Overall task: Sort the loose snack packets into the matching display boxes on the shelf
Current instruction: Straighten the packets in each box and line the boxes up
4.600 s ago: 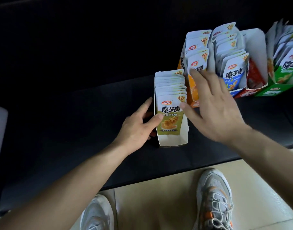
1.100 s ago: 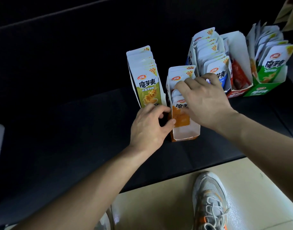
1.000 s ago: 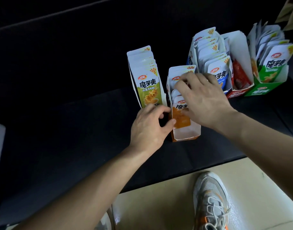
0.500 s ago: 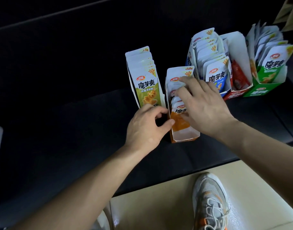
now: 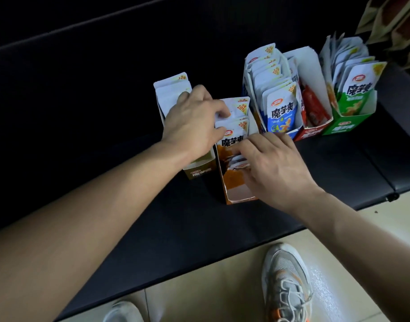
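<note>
An orange display box [image 5: 233, 192] stands on the black shelf [image 5: 134, 219] in the middle, holding white and orange snack packets [image 5: 237, 133]. My left hand [image 5: 193, 126] reaches over the olive box [image 5: 200, 173] and pinches the tops of the rear orange packets. My right hand [image 5: 272, 166] lies over the front of the orange box, fingers curled on the front packets [image 5: 239, 162]. The olive box's packets [image 5: 172, 89] stick up behind my left hand.
Blue box [image 5: 279, 112], red box [image 5: 314, 132] and green box [image 5: 348, 123] stand in a row at the right rear, each with packets. Brown bags [image 5: 394, 24] sit at the top right. My shoes [image 5: 286, 284] are on the tiled floor below the shelf edge.
My left hand has moved up from the orange box's side to the tops of its rear packets. My right hand has slid down to the front packets.
</note>
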Demonstrator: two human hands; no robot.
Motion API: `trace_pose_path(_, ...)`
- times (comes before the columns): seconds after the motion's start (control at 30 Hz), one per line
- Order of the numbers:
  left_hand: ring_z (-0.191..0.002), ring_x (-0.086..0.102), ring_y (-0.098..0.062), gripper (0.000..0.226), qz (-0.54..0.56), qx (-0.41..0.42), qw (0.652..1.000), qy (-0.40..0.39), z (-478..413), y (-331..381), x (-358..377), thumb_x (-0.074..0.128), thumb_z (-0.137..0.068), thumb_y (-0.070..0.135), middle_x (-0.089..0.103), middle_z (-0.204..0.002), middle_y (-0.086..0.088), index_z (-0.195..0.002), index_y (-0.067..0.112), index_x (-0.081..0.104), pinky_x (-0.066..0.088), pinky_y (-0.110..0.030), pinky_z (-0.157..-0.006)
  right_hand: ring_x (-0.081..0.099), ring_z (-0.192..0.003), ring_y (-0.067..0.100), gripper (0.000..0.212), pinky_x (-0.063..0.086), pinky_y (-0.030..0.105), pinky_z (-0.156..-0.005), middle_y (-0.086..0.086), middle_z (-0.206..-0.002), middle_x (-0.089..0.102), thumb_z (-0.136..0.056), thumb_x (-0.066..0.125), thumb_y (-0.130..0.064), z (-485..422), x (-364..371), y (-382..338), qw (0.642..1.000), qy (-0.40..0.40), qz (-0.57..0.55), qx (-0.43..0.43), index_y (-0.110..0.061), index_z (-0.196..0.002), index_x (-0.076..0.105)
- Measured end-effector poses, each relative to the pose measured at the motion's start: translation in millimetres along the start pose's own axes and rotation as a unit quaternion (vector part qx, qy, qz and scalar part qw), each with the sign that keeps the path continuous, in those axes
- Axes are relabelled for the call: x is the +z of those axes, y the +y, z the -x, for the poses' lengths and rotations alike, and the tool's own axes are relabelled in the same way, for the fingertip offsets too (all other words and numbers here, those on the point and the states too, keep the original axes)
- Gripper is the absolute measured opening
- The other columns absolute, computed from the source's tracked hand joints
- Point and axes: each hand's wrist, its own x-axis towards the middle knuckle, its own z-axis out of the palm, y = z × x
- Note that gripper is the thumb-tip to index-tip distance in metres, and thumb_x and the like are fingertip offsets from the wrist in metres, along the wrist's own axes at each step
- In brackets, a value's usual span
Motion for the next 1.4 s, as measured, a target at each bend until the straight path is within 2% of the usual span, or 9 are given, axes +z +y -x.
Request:
trace_pose_path(0.2, -0.119, 0.047, -0.024, 0.039, 0.004, -0.032, 0.999, 0.016, 6, 16, 16, 0.073, -0.087, 0.039, 0.047, -0.127, 0.0, -0.123, 0.03, 0.062, 0.046, -0.039, -0.088, 0.056, -0.095, 0.03, 0.031, 0.037, 0.043, -0.09, 0.003, -0.104, 0.06, -0.078, 0.063, -0.018, 6, 3, -1, 1.0, 0.009, 0.005, -0.008, -0.02, -0.109, 0.06)
trace_pose_path(0.53, -0.121, 0.05, -0.022, 0.011, 0.063, 0.041, 0.996, 0.041, 7, 14, 14, 0.081, -0.081, 0.023, 0.054, -0.13, 0.002, -0.083, 0.02, 0.07, 0.04, -0.029, -0.09, 0.057, -0.102, 0.032, 0.038, 0.039, 0.047, -0.094, 0.005, -0.11, 0.061, -0.077, 0.071, -0.017, 6, 1, 2, 1.0, 0.004, 0.02, -0.019, -0.02, -0.113, 0.058)
trace_pose_path(0.67, -0.103, 0.058, -0.012, 0.011, 0.111, 0.034, 0.991, 0.063, 6, 9, 13, 0.079, -0.083, 0.019, 0.061, -0.113, 0.005, -0.083, 0.018, 0.069, 0.04, -0.021, -0.083, 0.058, -0.099, 0.032, 0.042, 0.037, 0.047, -0.094, 0.005, -0.108, 0.061, -0.074, 0.075, -0.019, 2, 1, 1, 0.999, 0.02, 0.034, -0.032, -0.019, -0.113, 0.058)
trace_pose_path(0.8, -0.085, 0.053, -0.005, 0.011, 0.119, 0.019, 0.99, 0.079, -3, 4, 8, 0.078, -0.085, 0.027, 0.056, -0.091, 0.013, -0.085, 0.022, 0.068, 0.046, -0.025, -0.077, 0.058, -0.097, 0.031, 0.045, 0.035, 0.044, -0.093, 0.005, -0.104, 0.062, -0.07, 0.079, -0.019, -4, 0, 1, 0.998, 0.022, 0.051, -0.041, -0.019, -0.111, 0.058)
trace_pose_path(0.97, -0.086, 0.065, -0.014, 0.01, 0.166, 0.001, 0.982, 0.085, -1, 2, 10, 0.077, -0.086, 0.026, 0.067, -0.088, 0.008, -0.09, 0.021, 0.069, 0.058, -0.039, -0.079, 0.067, -0.091, 0.03, 0.041, 0.034, 0.041, -0.101, 0.004, -0.093, 0.069, -0.071, 0.075, -0.015, -20, -2, 3, 0.997, -0.023, 0.064, -0.046, -0.018, -0.109, 0.06)
trace_pose_path(1.1, -0.088, 0.067, -0.015, 0.01, 0.182, -0.013, 0.98, 0.078, -1, 1, 11, 0.078, -0.086, 0.026, 0.069, -0.09, 0.006, -0.089, 0.024, 0.069, 0.059, -0.039, -0.079, 0.067, -0.08, 0.031, 0.035, 0.036, 0.042, -0.091, 0.004, -0.084, 0.068, -0.069, 0.073, -0.01, -29, -4, 5, 0.995, -0.001, 0.087, -0.058, -0.015, -0.102, 0.061)
trace_pose_path(1.2, -0.09, 0.067, -0.013, 0.013, 0.218, -0.014, 0.973, 0.068, -4, -3, 9, 0.079, -0.084, 0.022, 0.069, -0.088, 0.01, -0.084, 0.028, 0.067, 0.058, -0.039, -0.081, 0.065, -0.083, 0.033, 0.039, 0.038, 0.043, -0.087, 0.006, -0.088, 0.068, -0.071, 0.069, -0.008, -34, -8, 10, 0.995, 0.044, 0.083, -0.044, -0.014, -0.109, 0.061)
trace_pose_path(1.3, -0.09, 0.068, -0.007, 0.013, 0.253, -0.012, 0.966, 0.054, -5, -6, 8, 0.079, -0.085, 0.021, 0.069, -0.088, 0.013, -0.084, 0.028, 0.068, 0.058, -0.038, -0.084, 0.065, -0.095, 0.034, 0.049, 0.039, 0.047, -0.092, 0.008, -0.099, 0.068, -0.074, 0.072, -0.01, -38, -3, 11, 0.995, 0.013, 0.091, -0.051, -0.013, -0.12, 0.055)
trace_pose_path(1.4, -0.09, 0.068, -0.005, 0.012, 0.281, -0.006, 0.959, 0.04, -4, -7, 6, 0.077, -0.087, 0.019, 0.07, -0.088, 0.013, -0.086, 0.026, 0.068, 0.058, -0.034, -0.087, 0.055, -0.098, 0.037, 0.046, 0.041, 0.048, -0.085, 0.012, -0.107, 0.061, -0.079, 0.069, -0.013, -35, 6, 11, 0.994, 0.03, 0.093, -0.047, -0.012, -0.122, 0.054)
